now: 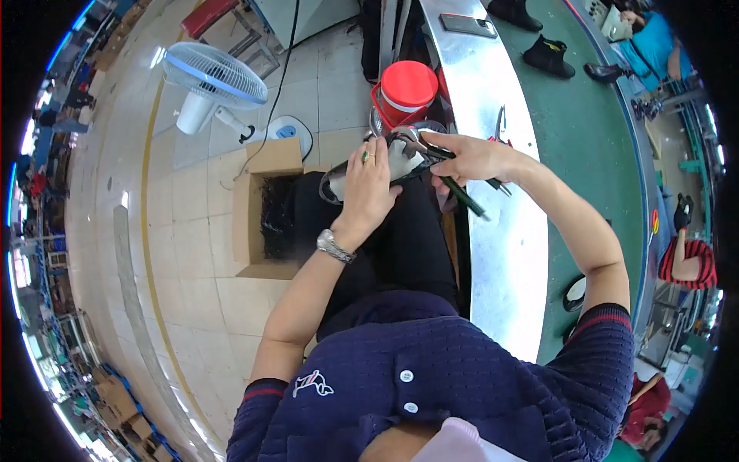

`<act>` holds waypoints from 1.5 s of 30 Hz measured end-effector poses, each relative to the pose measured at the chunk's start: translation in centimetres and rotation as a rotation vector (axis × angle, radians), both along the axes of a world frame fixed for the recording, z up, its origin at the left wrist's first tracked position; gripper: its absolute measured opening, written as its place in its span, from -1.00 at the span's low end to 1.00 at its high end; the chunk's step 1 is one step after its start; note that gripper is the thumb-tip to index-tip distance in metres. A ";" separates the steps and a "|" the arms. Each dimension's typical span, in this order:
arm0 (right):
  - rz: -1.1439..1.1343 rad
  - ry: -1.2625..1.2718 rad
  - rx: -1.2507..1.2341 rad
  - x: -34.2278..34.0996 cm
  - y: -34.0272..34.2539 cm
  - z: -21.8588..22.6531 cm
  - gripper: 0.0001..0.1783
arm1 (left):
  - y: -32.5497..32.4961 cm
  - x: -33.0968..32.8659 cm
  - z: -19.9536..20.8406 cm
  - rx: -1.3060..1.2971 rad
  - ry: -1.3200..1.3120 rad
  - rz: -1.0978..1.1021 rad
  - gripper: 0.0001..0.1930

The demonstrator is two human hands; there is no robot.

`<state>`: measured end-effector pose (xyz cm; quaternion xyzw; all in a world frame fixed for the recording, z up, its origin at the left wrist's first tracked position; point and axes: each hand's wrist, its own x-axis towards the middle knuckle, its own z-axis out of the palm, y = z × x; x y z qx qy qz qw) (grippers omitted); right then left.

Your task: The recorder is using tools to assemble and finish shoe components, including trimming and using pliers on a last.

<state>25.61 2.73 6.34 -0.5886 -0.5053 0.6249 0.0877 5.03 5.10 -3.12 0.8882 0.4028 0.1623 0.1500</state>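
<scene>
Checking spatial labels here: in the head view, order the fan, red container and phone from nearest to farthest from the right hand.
1. Red container: ahead, slightly left of the right hand.
2. Phone: farther ahead, near the top edge.
3. Fan: far over to the left.

You have bright light, with glare whitening the worktop on your right, and fisheye distortion bending straight lines outward.

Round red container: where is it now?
In the head view, the round red container is above centre, beyond the hands, just left of the metal bench.
</scene>
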 end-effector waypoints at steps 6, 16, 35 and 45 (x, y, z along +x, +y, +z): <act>-0.125 -0.303 0.547 -1.5 -5.9 -5.1 -0.35 | -1.6 0.5 -0.9 0.072 -0.232 0.045 -0.19; -0.285 -0.416 0.772 -3.0 -2.2 -0.6 -0.34 | -1.4 -0.7 -2.8 0.433 -0.032 -0.050 -0.37; -0.191 -0.543 0.607 -2.2 -2.0 -4.7 -0.32 | -1.7 0.1 -2.9 0.425 -0.017 -0.009 -0.30; 0.088 -0.668 0.559 -2.7 -1.6 -3.2 -0.30 | -1.7 -0.2 -2.5 0.446 0.024 0.004 -0.38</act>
